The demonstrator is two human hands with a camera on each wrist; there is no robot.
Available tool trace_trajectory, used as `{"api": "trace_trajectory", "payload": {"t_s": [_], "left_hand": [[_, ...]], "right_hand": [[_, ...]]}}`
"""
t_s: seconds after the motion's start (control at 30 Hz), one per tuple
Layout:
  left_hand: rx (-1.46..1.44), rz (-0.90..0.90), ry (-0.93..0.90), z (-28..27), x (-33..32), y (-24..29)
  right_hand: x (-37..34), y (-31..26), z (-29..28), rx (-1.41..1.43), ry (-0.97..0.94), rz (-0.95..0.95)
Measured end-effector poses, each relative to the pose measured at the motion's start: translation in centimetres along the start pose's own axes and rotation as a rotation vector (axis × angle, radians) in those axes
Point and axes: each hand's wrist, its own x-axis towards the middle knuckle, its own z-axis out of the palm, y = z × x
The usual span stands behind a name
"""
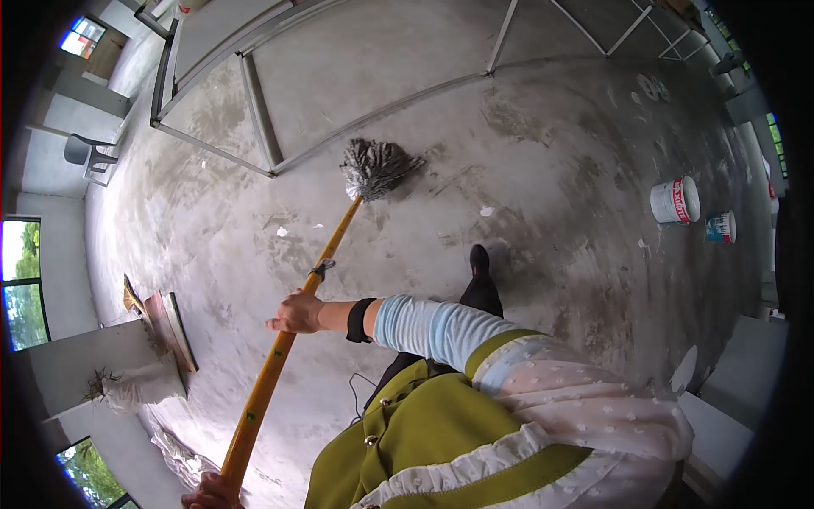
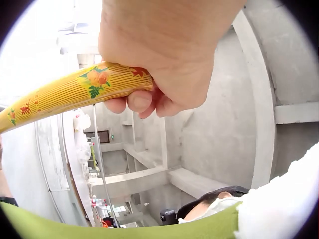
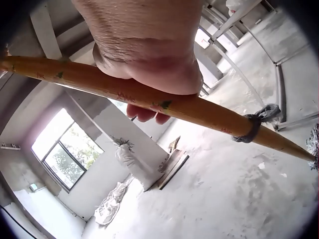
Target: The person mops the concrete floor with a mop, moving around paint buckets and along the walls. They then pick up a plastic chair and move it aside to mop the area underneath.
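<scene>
A mop with a yellow handle [image 1: 270, 373] slants across the head view, its grey string head [image 1: 377, 168] lying on the concrete floor. My right hand [image 1: 297, 312] grips the handle partway along, below a dark tie [image 1: 322, 268] knotted round it. At the lower left edge my left hand [image 1: 212, 494] holds the upper end, partly cut off by the frame. In the left wrist view the fingers of the left hand [image 2: 169, 74] curl round the flower-printed handle [image 2: 75, 92]. From the right wrist, the right hand [image 3: 149, 59] wraps over the handle [image 3: 199, 110].
A metal frame [image 1: 381, 106] stands on the floor just beyond the mop head. Two buckets, a white one [image 1: 670, 202] and a smaller blue one [image 1: 719, 227], are at the right. Boards [image 1: 170, 331] and a white sack [image 1: 144, 386] lean at the left wall, near a grey chair [image 1: 85, 153].
</scene>
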Motion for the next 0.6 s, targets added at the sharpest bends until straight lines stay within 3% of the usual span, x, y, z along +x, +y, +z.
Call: {"api": "trace_trajectory", "payload": {"t_s": [0.07, 0.17, 0.27, 0.33, 0.37, 0.4, 0.43, 0.53, 0.6], "left_hand": [[0.015, 0.096, 0.077, 2.7, 0.0, 0.8], [0.129, 0.196, 0.061, 5.9, 0.4, 0.5], [0.387, 0.083, 0.364, 9.2, 1.1, -0.5], [1.172, 0.263, 0.345, 9.4, 1.2, -1.4], [0.506, -0.038, 0.484, 9.2, 0.9, -1.7], [1.015, 0.113, 0.37, 8.9, 0.6, -3.0], [1.033, 0.098, 0.355, 8.8, 0.2, -4.5], [1.472, 0.18, -0.037, 9.6, -0.2, -10.0], [0.709, -0.237, 0.341, 21.3, 2.4, -12.9]], "right_hand": [[0.9, 0.1, -0.7, 0.154, -0.096, -0.077], [1.5, 1.0, -2.0, 0.169, -0.245, -0.083], [1.7, 3.4, -2.8, 0.136, -0.398, -0.142], [0.9, 4.7, -4.1, 0.129, -0.405, -0.052], [0.3, 5.6, -5.8, 0.11, -0.464, -0.068], [-0.7, 6.9, -7.5, 0.138, -0.476, -0.063], [-1.7, 8.5, -10.1, 0.105, -0.509, -0.028], [-4.0, 16.3, -15.1, 0.028, -0.463, 0.057], [-5.8, 22.9, -17.3, 0.013, -0.37, 0.185]]}}
